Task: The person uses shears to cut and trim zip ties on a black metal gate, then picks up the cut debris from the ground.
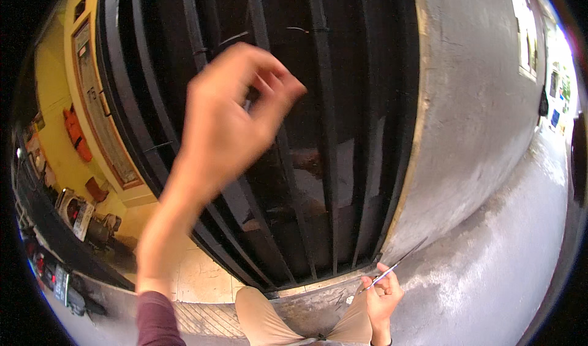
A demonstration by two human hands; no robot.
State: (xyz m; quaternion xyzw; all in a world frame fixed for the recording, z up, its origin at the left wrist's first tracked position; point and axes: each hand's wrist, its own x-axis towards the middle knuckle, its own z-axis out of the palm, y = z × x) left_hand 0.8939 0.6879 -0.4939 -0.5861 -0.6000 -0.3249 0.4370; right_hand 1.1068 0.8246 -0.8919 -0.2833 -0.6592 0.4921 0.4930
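A black barred gate [334,162] fills the middle of the view, with short thin ties or wires [298,29] on a few bars. My left hand [229,113] is raised in front of the upper bars, blurred, its fingers curled together; whatever lies inside them, if anything, I cannot make out, nor whether it touches the gate. Low at the right, my right hand [381,300] grips a slim, pointed metal tool [398,264] between thumb and fingers, near the foot of the gate.
Left are a doorway [101,101], orange hanging item [78,134] and parked motorbikes [82,218]. Right are a grey wall [459,131] with a window and a concrete path [502,266] running into daylight. My knees [257,312] face the threshold below.
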